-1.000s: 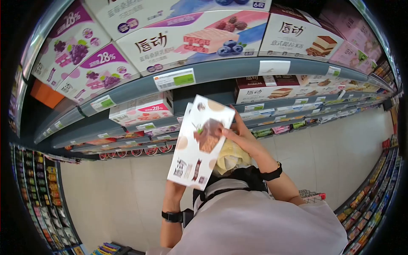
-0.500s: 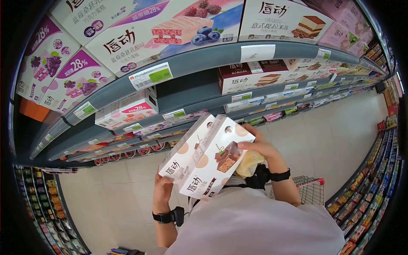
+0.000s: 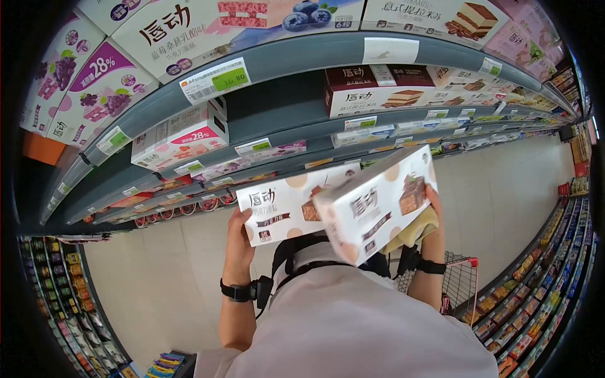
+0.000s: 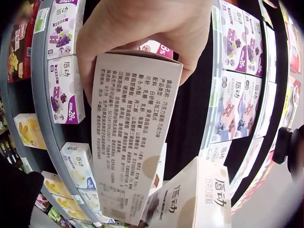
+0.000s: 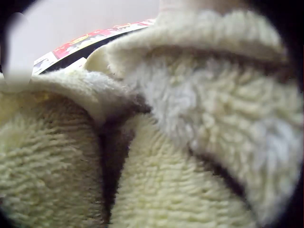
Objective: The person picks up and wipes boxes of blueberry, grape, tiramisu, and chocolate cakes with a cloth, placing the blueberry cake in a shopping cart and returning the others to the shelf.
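Observation:
My left hand [image 3: 239,242] grips the left end of a white chocolate cake box [image 3: 280,205], thumb and fingers on either side. In the left wrist view, this box's printed ingredients panel [image 4: 128,128] faces the camera. My right hand [image 3: 435,208] holds a second white chocolate cake box [image 3: 381,205] by its right edge, tilted and overlapping the first in the head view. Bunched against the right hand, under the second box, is a yellow terry cloth [image 3: 413,233]. That cloth [image 5: 213,118] fills most of the right wrist view and hides the fingers there.
Ahead, a shelf edge [image 3: 302,58] with price tags carries blueberry cake boxes [image 3: 252,28]. One level down stand a pink-and-white box [image 3: 183,135] and tiramisu boxes [image 3: 378,94], with a gap between them. A wire shopping cart [image 3: 463,283] is at my right; stocked shelves [image 3: 535,277] line the aisle behind.
The two boxes, stacked and then side by side, have spread apart. The left hand's box turned to lie more level, while the right hand carried its box rightward and up.

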The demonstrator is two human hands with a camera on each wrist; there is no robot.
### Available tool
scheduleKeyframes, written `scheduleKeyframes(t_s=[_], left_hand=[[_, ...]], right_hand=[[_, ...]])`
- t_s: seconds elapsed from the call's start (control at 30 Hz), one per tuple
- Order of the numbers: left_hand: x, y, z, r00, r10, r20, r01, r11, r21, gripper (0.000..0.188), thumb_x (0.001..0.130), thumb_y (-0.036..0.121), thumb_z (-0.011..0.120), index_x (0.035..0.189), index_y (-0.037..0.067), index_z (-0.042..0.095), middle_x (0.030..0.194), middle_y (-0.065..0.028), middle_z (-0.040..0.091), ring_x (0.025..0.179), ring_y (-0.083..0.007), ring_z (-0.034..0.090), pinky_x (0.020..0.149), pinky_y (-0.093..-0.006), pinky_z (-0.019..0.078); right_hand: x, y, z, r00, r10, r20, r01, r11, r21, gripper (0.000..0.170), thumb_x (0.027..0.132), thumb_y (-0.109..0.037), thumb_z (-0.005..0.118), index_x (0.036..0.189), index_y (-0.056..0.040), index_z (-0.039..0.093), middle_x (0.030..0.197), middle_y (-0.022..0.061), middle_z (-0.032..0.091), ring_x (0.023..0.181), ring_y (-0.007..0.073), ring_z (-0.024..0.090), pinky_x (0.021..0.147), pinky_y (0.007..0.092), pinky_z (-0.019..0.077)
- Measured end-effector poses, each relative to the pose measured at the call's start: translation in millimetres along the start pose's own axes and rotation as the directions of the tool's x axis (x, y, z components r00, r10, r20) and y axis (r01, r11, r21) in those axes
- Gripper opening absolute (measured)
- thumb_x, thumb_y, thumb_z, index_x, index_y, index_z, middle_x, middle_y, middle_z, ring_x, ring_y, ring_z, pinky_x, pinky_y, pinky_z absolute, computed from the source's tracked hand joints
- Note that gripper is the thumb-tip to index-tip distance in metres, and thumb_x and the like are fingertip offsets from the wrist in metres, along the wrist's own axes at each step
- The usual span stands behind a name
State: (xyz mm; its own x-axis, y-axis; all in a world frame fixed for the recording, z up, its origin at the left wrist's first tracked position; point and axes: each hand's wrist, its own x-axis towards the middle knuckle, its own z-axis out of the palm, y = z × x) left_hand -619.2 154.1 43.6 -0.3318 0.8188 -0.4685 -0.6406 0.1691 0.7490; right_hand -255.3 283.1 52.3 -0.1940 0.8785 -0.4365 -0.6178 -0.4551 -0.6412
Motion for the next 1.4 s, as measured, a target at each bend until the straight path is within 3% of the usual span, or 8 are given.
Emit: scheduleKeyframes(t_s=[0.07, 0.1, 0.3, 0.4, 0.53, 0.73, 0.9, 1.4], left_hand=[[-1, 0, 2, 1.000, -0.001, -0.030, 0.000, 0.999, -0.040, 0.038, 0.087, 0.020, 0.050, 0.119, 0.000, 0.049, 0.112, -0.0108, 0.059, 0.101, -0.0185, 0.058, 0.088, -0.0307, 0.0456], [-2, 3, 6, 1.000, 0.009, -0.012, -0.010, 0.995, -0.095, 0.038, 0.088, 0.021, 0.051, 0.119, 0.000, 0.049, 0.114, -0.0113, 0.059, 0.102, -0.0202, 0.058, 0.089, -0.0322, 0.0462], [-2, 10, 8, 0.999, 0.038, -0.007, -0.039, 0.992, -0.118, 0.037, 0.088, 0.023, 0.050, 0.118, 0.002, 0.049, 0.112, -0.0092, 0.059, 0.102, -0.0174, 0.058, 0.087, -0.0301, 0.0455], [-1, 10, 6, 0.998, 0.063, 0.010, -0.062, 0.993, -0.100, 0.038, 0.088, 0.023, 0.049, 0.119, 0.001, 0.048, 0.111, -0.0087, 0.059, 0.101, -0.0170, 0.058, 0.087, -0.0294, 0.0451], [0, 6, 3, 0.997, 0.071, -0.012, -0.072, 0.991, -0.116, 0.038, 0.088, 0.023, 0.051, 0.116, -0.003, 0.051, 0.111, -0.0131, 0.061, 0.101, -0.0214, 0.060, 0.088, -0.0328, 0.0474], [-4, 3, 0, 0.997, 0.073, 0.009, -0.072, 0.996, -0.058, 0.039, 0.090, 0.023, 0.048, 0.118, -0.004, 0.048, 0.110, -0.0103, 0.060, 0.099, -0.0158, 0.059, 0.086, -0.0277, 0.0450], [-10, 0, -13, 0.998, 0.061, -0.031, -0.063, 0.996, -0.067, 0.050, 0.091, 0.038, 0.048, 0.123, 0.000, 0.048, 0.115, -0.0112, 0.059, 0.105, -0.0185, 0.058, 0.090, -0.0315, 0.0454], [-5, -21, -48, 0.982, 0.063, -0.176, -0.092, 0.982, -0.164, 0.052, 0.091, 0.044, 0.048, 0.124, 0.003, 0.047, 0.115, -0.0084, 0.059, 0.103, -0.0161, 0.059, 0.085, -0.0293, 0.0465]], right_hand=[[-2, -4, 5, 0.994, -0.083, -0.077, 0.085, 0.996, 0.033, 0.041, 0.088, -0.030, 0.055, 0.118, -0.0017, 0.051, 0.102, 0.0122, 0.061, 0.094, 0.0226, 0.061, 0.082, 0.0358, 0.0501], [9, -5, -20, 0.986, -0.154, 0.059, 0.151, 0.988, 0.041, 0.045, 0.090, -0.031, 0.052, 0.124, -0.0014, 0.048, 0.118, 0.0150, 0.056, 0.103, 0.0253, 0.059, 0.089, 0.0371, 0.0481], [23, -26, -51, 0.959, -0.274, 0.069, 0.260, 0.952, 0.163, 0.049, 0.092, -0.038, 0.043, 0.131, -0.0081, 0.044, 0.127, 0.0120, 0.052, 0.113, 0.0265, 0.053, 0.095, 0.0426, 0.0441], [21, -32, -48, 0.961, -0.257, 0.106, 0.235, 0.955, 0.182, 0.049, 0.092, -0.037, 0.043, 0.132, -0.0085, 0.043, 0.127, 0.0117, 0.052, 0.114, 0.0276, 0.052, 0.096, 0.0436, 0.0432], [15, -30, -23, 0.964, -0.265, -0.011, 0.265, 0.960, 0.094, 0.046, 0.090, -0.035, 0.049, 0.126, -0.0069, 0.048, 0.120, 0.0111, 0.056, 0.106, 0.0239, 0.056, 0.090, 0.0381, 0.0468], [22, -28, -20, 0.980, -0.192, 0.053, 0.190, 0.981, 0.034, 0.049, 0.090, -0.035, 0.047, 0.130, -0.0069, 0.043, 0.126, 0.0130, 0.052, 0.111, 0.0272, 0.053, 0.093, 0.0421, 0.0454], [26, -24, -5, 0.980, -0.192, 0.057, 0.195, 0.980, -0.049, 0.049, 0.090, -0.035, 0.049, 0.130, -0.0067, 0.044, 0.122, 0.0127, 0.054, 0.108, 0.0271, 0.055, 0.091, 0.0412, 0.0470], [25, -10, 12, 0.998, -0.070, -0.004, 0.068, 0.977, -0.203, 0.044, 0.089, -0.034, 0.055, 0.121, -0.0048, 0.051, 0.115, 0.0106, 0.059, 0.101, 0.0214, 0.059, 0.085, 0.0354, 0.0488]])
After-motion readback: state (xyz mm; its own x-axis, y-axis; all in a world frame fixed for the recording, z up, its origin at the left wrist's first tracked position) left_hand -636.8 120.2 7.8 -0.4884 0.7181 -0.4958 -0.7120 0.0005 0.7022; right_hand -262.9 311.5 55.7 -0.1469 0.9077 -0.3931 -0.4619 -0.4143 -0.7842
